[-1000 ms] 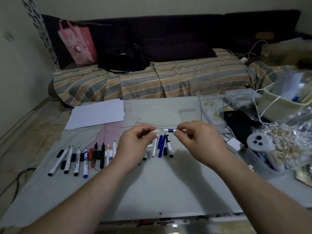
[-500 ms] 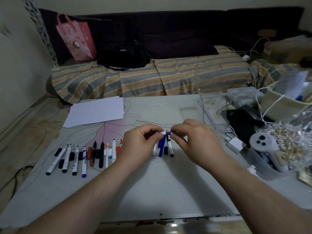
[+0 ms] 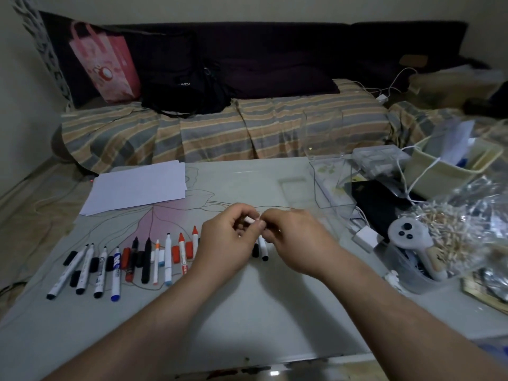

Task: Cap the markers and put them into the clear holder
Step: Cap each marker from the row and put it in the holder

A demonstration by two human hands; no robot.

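table (image 3: 275,312): smooth, glossy | holder (image 3: 334,185): clear plastic (see-through) | sheets (image 3: 137,187): matt paper | sofa cover (image 3: 220,133): striped cloth

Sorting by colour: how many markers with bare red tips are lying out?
2. One marker lies in the row, and the other lies at its right, next to the left hand. The hands may hide more.

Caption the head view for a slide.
Both hands, left hand and right hand, press together on a marker above uncapped markers; clear holder empty.
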